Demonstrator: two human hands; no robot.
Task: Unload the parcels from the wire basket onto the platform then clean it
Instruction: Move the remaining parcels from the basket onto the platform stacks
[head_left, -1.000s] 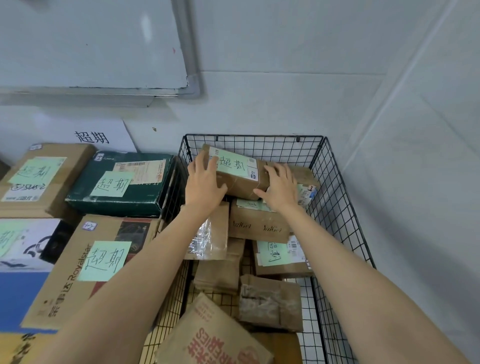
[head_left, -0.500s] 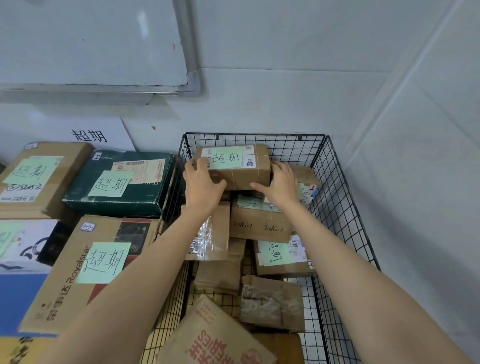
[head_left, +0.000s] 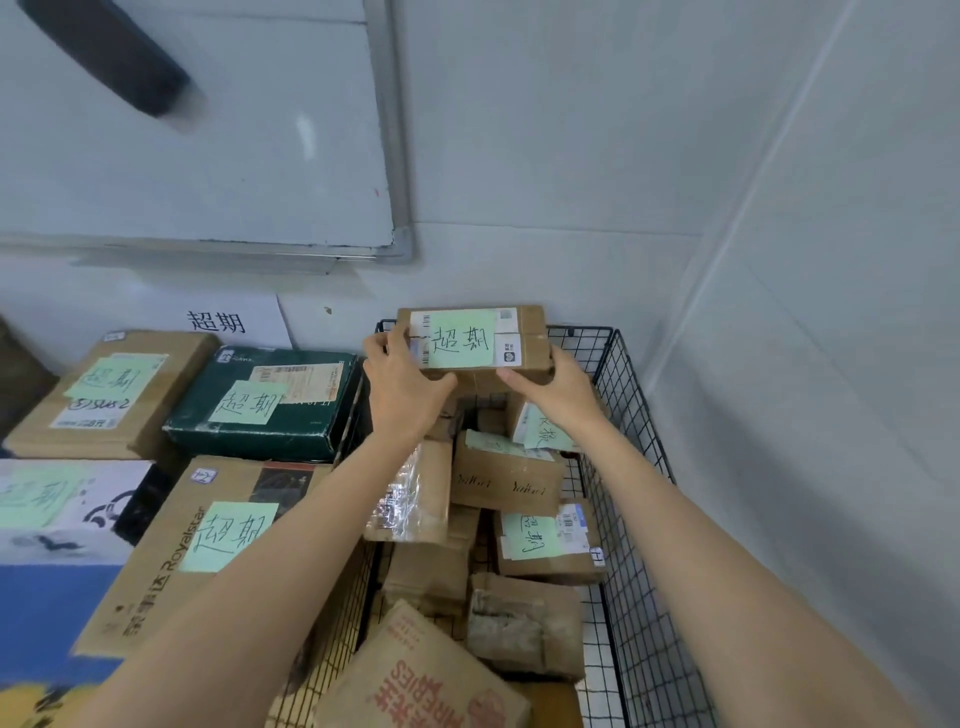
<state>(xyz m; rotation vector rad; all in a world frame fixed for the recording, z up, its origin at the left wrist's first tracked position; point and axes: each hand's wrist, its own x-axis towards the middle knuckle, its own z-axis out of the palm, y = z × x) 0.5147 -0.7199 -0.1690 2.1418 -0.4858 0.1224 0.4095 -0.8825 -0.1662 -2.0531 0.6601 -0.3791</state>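
Small box now lifted clear of the pile, level with the wire basket's far rim; a second ago it lay on the heap. Left hand and right hand grip its ends, fingers curled round. Judgement: unloading under way, since several parcels remain below the hands.

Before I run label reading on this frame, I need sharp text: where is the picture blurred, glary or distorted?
In the head view the green note on the held parcel is sharp; the blue box and the dark object are smeared; the whiteboard carries a glare streak, the taped parcel glints; the wide lens splays the wire basket.
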